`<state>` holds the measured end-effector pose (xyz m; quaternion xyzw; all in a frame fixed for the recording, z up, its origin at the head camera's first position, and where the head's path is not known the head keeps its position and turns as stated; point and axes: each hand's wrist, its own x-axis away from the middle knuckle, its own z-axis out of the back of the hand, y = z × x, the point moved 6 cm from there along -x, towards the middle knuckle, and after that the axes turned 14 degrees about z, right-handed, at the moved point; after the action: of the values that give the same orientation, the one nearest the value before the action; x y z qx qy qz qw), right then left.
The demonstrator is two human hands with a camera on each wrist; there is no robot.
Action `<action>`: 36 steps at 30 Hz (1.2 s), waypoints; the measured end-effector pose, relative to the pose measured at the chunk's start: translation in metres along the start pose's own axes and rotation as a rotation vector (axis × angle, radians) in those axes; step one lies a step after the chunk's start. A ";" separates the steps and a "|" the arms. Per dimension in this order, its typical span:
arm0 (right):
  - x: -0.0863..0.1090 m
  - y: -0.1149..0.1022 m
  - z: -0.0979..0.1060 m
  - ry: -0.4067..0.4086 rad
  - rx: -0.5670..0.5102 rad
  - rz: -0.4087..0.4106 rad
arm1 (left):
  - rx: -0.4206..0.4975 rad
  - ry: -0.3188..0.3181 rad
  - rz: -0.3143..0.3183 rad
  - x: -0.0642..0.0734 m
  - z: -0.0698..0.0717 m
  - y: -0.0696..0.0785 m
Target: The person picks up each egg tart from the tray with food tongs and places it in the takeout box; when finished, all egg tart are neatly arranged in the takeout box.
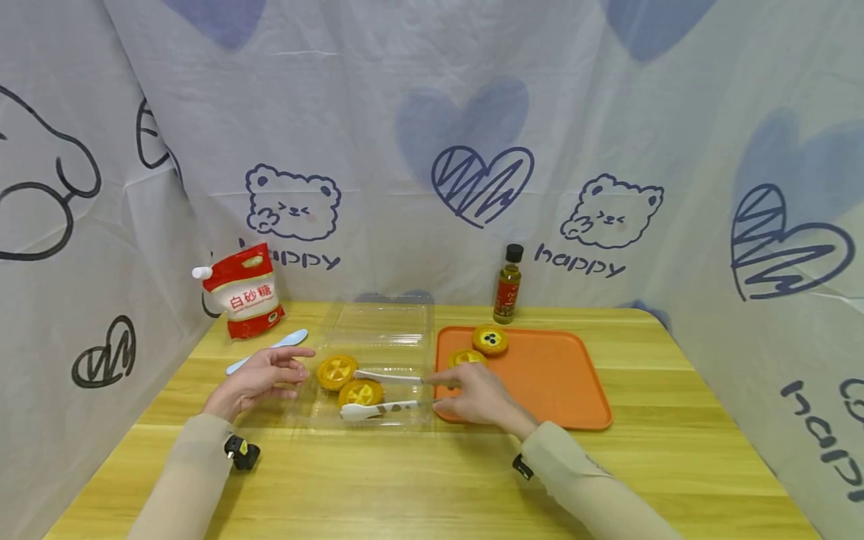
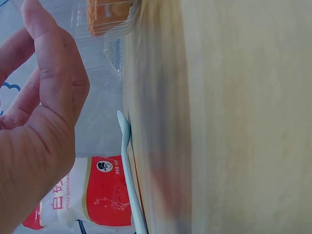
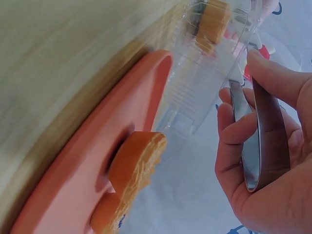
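Observation:
My right hand (image 1: pixel 478 394) holds metal tongs (image 3: pixel 273 141) with pale, brown-spotted tips. Their arms are spread apart and reach left over the clear plastic box (image 1: pixel 385 319), whose lid is folded back. Inside the box sit two yellow-topped egg tarts; the front tart (image 1: pixel 361 391) appears between the tong tips in the head view, and the back tart (image 1: pixel 337 372) is beside it. My left hand (image 1: pixel 259 379) hovers at the box's left side, fingers loosely bent, holding nothing. Two more tarts (image 1: pixel 490 340) sit on the orange tray (image 1: pixel 547 382), one partly hidden behind my right hand.
At the back left stands a red and white sugar bag (image 1: pixel 250 292) with a white spout. A light blue spoon (image 1: pixel 292 339) lies in front of it, partly behind my left hand. Behind the tray stands a dark-capped bottle (image 1: pixel 508 289). Printed cloth hangs around the wooden table (image 1: pixel 378 487).

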<state>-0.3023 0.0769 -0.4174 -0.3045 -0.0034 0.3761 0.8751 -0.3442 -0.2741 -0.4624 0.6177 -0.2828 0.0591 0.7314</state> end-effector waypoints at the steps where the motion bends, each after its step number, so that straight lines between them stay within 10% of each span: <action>1: -0.001 0.000 0.000 -0.004 0.005 -0.001 | -0.001 0.000 -0.001 0.000 0.000 0.000; 36: -0.002 0.013 0.017 -0.136 -0.107 0.014 | 0.001 -0.013 -0.005 -0.001 0.001 -0.001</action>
<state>-0.3164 0.0912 -0.4096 -0.3247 -0.0810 0.4011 0.8527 -0.3448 -0.2745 -0.4633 0.6191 -0.2859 0.0535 0.7295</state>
